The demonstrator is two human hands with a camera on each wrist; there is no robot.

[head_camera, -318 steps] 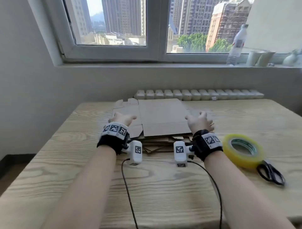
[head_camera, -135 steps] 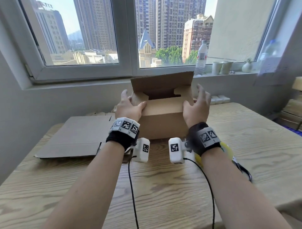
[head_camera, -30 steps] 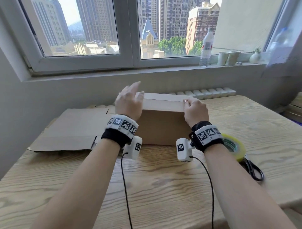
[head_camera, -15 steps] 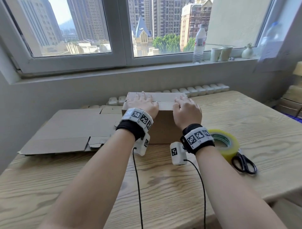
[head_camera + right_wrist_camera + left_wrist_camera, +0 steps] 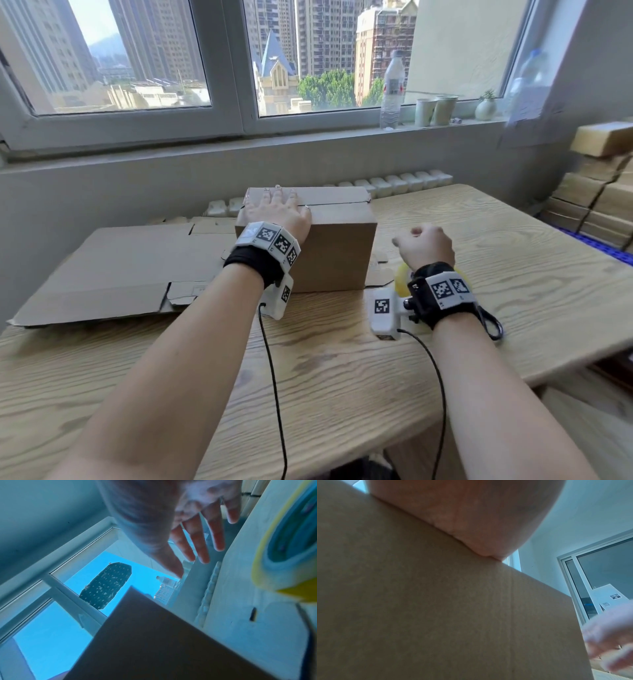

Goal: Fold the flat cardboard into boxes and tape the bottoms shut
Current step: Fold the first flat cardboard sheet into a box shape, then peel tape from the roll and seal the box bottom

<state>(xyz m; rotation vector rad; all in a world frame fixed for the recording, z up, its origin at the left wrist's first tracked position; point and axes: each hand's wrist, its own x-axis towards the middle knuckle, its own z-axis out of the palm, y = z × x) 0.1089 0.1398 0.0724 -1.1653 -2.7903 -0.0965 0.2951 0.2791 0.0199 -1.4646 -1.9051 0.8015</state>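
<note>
My left hand [image 5: 277,212] lies flat on top of the folded box [image 5: 337,253], fingers straight and spread across the seam where the two closed flaps meet, palm pressing down near the box's left end; it grips nothing. The box stands on the wooden table [image 5: 342,370] in front of me, with the stack of flat cardboard [image 5: 130,267] just to its left. My right hand [image 5: 424,245] hangs in the air to the right of the box, apart from it, above the yellow tape roll [image 5: 400,282], which my wrist mostly hides in the head view. From the head that hand looks loosely curled, but the right wrist camera shows its fingers [image 5: 204,543] extended and slack with nothing between them, and it also shows the tape roll [image 5: 284,550] on the table close below, blurred. The left wrist view is nearly filled by the side wall of the box [image 5: 436,608], with the heel of my palm [image 5: 462,517] pressed on its top edge and the right hand [image 5: 611,635] a blur at the far corner. A dark looped handle [image 5: 493,325] pokes out beside my right wrist; I cannot tell what it belongs to.
</note>
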